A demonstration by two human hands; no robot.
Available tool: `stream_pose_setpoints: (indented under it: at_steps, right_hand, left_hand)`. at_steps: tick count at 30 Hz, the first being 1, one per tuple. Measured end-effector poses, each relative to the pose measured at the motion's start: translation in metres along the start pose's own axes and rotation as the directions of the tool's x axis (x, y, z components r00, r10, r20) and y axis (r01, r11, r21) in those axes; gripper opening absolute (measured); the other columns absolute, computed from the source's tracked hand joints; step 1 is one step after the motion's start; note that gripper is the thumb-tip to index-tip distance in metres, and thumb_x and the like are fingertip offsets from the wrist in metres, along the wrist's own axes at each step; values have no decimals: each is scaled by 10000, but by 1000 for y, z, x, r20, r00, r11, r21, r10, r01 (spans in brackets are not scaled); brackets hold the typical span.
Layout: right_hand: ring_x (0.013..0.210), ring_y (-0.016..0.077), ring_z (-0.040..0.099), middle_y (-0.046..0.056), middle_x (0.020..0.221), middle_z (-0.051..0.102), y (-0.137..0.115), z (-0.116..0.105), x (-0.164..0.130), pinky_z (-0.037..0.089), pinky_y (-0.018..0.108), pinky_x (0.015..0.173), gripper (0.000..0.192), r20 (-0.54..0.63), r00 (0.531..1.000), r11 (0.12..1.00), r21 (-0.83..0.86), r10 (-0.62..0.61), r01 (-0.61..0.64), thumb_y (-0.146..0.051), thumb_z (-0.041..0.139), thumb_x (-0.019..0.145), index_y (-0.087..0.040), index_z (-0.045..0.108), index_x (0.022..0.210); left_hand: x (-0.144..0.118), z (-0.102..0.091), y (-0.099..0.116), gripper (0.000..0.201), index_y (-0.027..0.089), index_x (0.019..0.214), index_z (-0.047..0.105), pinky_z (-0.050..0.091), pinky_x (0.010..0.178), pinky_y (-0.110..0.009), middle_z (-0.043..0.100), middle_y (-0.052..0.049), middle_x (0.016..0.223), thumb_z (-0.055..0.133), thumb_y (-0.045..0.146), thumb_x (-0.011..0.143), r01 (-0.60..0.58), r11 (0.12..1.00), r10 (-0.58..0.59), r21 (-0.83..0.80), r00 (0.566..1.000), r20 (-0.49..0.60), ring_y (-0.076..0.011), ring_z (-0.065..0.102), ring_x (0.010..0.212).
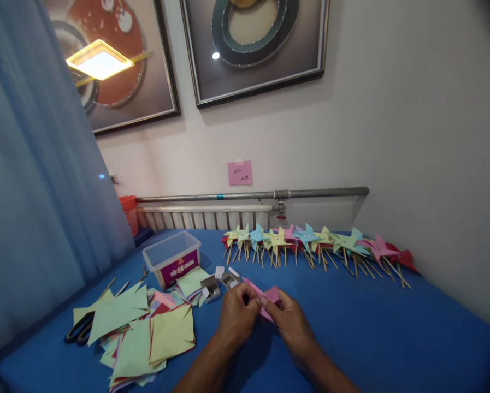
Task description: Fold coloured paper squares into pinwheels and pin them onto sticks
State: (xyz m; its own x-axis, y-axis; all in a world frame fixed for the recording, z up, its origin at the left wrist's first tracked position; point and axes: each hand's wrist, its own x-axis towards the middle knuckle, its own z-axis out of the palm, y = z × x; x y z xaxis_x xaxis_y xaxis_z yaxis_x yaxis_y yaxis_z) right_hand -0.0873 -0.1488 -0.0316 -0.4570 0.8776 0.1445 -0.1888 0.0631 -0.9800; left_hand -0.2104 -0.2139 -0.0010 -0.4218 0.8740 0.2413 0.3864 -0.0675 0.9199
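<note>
The blue counter (351, 327) filled the view, wall behind it. At twelve o'clock ran the row of finished pinwheels (314, 243) on sticks. At nine o'clock lay the paper squares (146, 333), scissors (78, 330) at their far edge, a clear tub (171, 263) behind them at eleven. Dead centre, the left hand (237, 316) and right hand (290, 322) both pinched the pink paper (265, 299), held just above the counter, fingers closed on its corners. By my reckoning this was the folding step, tips drawn to the middle; it called for a steady pinch so the folds held.
</note>
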Motion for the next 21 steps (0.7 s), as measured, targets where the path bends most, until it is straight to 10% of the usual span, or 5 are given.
stream_pose_setpoints:
  at_steps: [16, 21]
  right_hand:
    - [661, 199, 664, 32, 743, 733, 10, 1, 2, 540, 309, 643, 342, -30, 978, 953, 234, 205, -193, -395, 884, 609, -189, 704, 814]
    - [566, 161, 605, 9, 676, 686, 17, 3, 5, 488, 282, 571, 313, -36, 980, 961, 209, 194, -183, -396, 854, 630, -195, 677, 791]
  left_hand:
    - [4, -1, -9, 65, 203, 708, 577, 403, 609, -239, 573, 32, 651, 566, 163, 757, -53, 998, 54, -37, 998, 34, -133, 525, 620]
    - [35, -60, -3, 205, 194, 884, 703, 480, 743, -284, 730, -45, 817, 516, 278, 879, -74, 962, 139, 262, 961, -241, -201, 659, 786]
